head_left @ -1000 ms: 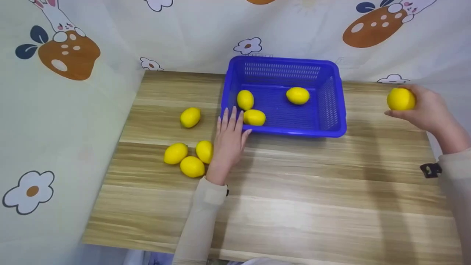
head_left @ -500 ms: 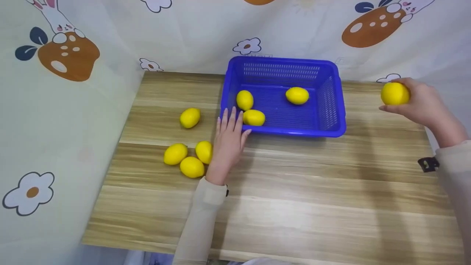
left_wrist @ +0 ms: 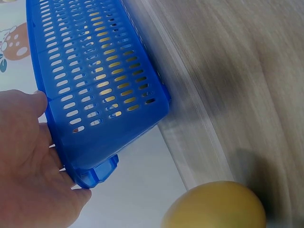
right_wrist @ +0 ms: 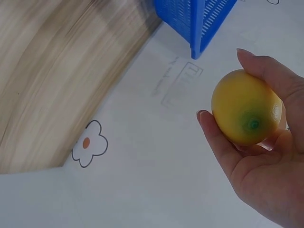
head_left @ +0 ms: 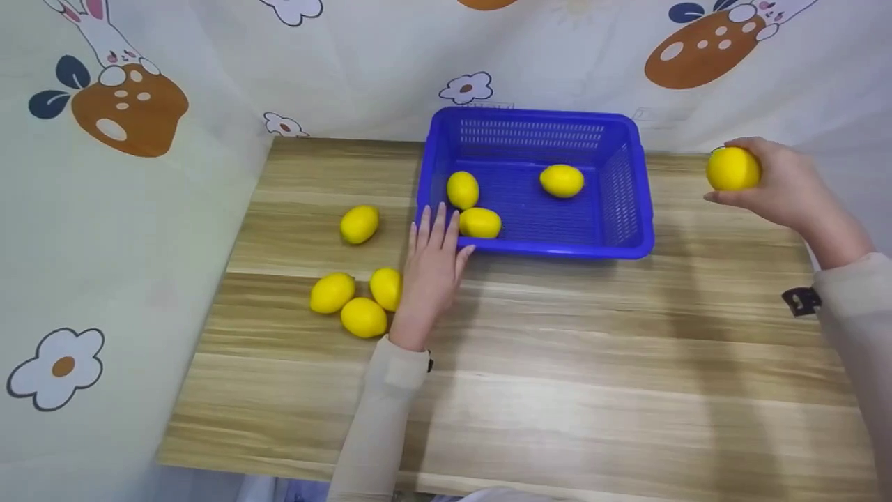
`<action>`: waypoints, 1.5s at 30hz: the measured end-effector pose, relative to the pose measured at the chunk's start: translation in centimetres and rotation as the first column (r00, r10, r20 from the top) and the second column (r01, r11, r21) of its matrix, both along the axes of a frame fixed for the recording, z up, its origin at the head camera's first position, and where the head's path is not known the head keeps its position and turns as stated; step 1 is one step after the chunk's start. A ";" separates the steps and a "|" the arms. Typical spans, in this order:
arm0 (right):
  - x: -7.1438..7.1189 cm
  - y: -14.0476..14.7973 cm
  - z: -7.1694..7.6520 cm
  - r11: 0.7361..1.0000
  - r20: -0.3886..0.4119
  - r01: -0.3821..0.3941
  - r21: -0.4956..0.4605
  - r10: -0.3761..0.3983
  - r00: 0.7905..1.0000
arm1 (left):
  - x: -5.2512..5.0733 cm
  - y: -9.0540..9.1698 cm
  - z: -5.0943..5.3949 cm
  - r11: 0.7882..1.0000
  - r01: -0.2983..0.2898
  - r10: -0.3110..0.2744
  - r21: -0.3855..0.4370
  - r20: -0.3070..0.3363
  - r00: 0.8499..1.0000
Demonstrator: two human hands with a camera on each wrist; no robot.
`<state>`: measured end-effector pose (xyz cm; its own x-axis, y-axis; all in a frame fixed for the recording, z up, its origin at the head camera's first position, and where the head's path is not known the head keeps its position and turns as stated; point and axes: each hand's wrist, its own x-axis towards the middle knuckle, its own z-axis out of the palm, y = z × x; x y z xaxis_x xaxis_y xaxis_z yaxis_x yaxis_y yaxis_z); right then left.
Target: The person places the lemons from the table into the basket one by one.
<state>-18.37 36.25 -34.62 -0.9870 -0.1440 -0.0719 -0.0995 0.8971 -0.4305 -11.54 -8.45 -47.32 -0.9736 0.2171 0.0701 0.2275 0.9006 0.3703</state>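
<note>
right hand (head_left: 787,183) is gripping 1 lemon (head_left: 732,169), right of the basket (head_left: 536,251)
left hand (head_left: 431,272) is resting on it, straight-fingered; 3 lemons (head_left: 562,181) are lying inside

Three lemons (head_left: 562,181) in the basket (head_left: 557,250)

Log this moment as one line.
right hand: holds lemon | left hand: touches basket rim | basket: three lemons | table: four lemons

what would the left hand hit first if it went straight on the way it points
The left hand would probably meet the leftmost lemon in the blue basket, just ahead of its index finger, though their relative height is hard to judge.
</note>
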 end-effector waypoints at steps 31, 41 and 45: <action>-1.4 -5.0 1.8 0.994 -0.029 -0.100 -0.050 0.099 0.995 | 0.0 0.0 -0.1 1.000 -0.006 0.006 0.011 -0.003 1.000; -1.7 -7.0 2.2 0.990 -0.018 -0.132 -0.047 0.132 0.991 | 0.0 0.0 0.0 1.000 -0.006 0.006 0.006 0.001 1.000; -1.8 -7.8 2.2 0.988 0.003 -0.145 -0.052 0.146 0.989 | 0.0 0.0 0.0 1.000 -0.005 0.005 0.006 0.007 1.000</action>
